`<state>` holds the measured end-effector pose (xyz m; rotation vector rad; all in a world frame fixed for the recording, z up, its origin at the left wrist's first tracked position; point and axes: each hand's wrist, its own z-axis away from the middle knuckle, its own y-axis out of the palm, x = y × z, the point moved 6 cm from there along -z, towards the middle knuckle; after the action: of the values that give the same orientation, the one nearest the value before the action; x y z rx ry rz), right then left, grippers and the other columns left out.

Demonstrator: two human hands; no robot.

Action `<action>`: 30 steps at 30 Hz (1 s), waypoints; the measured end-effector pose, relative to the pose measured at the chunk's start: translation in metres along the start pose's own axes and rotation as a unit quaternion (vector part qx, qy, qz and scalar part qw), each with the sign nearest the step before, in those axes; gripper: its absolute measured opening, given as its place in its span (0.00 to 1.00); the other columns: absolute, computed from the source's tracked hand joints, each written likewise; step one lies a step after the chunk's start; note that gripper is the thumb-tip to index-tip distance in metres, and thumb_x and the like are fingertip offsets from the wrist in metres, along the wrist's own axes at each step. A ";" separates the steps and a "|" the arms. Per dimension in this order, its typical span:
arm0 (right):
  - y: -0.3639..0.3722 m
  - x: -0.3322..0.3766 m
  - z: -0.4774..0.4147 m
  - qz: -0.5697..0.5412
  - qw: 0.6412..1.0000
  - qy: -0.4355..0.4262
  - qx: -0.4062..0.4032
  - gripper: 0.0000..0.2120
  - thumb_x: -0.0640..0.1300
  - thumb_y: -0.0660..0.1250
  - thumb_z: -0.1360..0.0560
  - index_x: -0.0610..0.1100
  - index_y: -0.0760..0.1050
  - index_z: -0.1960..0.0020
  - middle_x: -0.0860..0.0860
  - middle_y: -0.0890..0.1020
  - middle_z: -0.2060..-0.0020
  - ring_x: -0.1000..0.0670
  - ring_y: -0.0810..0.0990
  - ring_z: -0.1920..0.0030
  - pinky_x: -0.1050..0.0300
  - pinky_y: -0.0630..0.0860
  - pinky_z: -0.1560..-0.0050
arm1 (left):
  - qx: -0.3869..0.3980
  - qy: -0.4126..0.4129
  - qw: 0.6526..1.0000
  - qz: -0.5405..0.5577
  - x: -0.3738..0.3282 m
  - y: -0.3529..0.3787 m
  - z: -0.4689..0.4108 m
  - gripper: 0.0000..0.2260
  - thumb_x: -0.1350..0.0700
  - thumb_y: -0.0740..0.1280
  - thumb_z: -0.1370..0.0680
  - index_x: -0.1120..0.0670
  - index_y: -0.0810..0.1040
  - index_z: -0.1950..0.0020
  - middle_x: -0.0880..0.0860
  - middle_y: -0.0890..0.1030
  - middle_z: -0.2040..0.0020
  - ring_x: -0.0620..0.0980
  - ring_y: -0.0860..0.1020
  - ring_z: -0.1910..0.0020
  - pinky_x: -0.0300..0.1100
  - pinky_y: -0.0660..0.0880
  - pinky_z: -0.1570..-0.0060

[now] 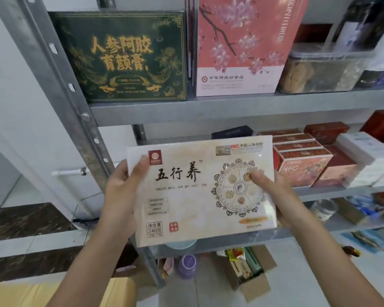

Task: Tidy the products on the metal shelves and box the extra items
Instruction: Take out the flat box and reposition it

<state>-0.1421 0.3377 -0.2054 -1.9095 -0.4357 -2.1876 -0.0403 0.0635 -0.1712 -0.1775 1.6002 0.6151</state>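
Observation:
I hold a flat cream-coloured product box (pixel 191 196) with black calligraphy and a round emblem, face up, in front of the metal shelves (pixel 208 107). My left hand (pixel 120 191) grips its left edge, thumb on top near the red logo. My right hand (pixel 273 196) grips the right edge, thumb lying on the emblem. The box hangs level with the middle shelf, in front of its empty left end. An open cardboard box (pixel 251 278) with several items inside stands on the floor below.
The upper shelf carries a dark green box (pixel 124 56), a pink blossom box (pixel 242 47) and a clear container (pixel 319 69). Red boxes (pixel 302 160) and white boxes (pixel 368 156) fill the middle shelf's right. The shelf upright (pixel 60 69) stands left. A purple jar (pixel 187 265) is on the floor.

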 end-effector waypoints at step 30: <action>-0.046 -0.082 0.029 -0.236 0.954 0.159 -0.089 0.16 0.53 0.68 0.28 0.45 0.85 0.48 0.40 0.83 0.44 0.38 0.84 0.51 0.46 0.82 0.61 | 0.213 -0.098 0.965 -0.117 0.080 0.051 0.022 0.38 0.53 0.67 0.24 0.32 0.46 0.25 0.40 0.75 0.37 0.42 0.83 0.50 0.37 0.80 0.62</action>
<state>-0.1193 0.3875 -0.2871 -1.6030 -0.7151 -2.8700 -0.0564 0.1365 -0.2342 0.0161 1.4547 0.0951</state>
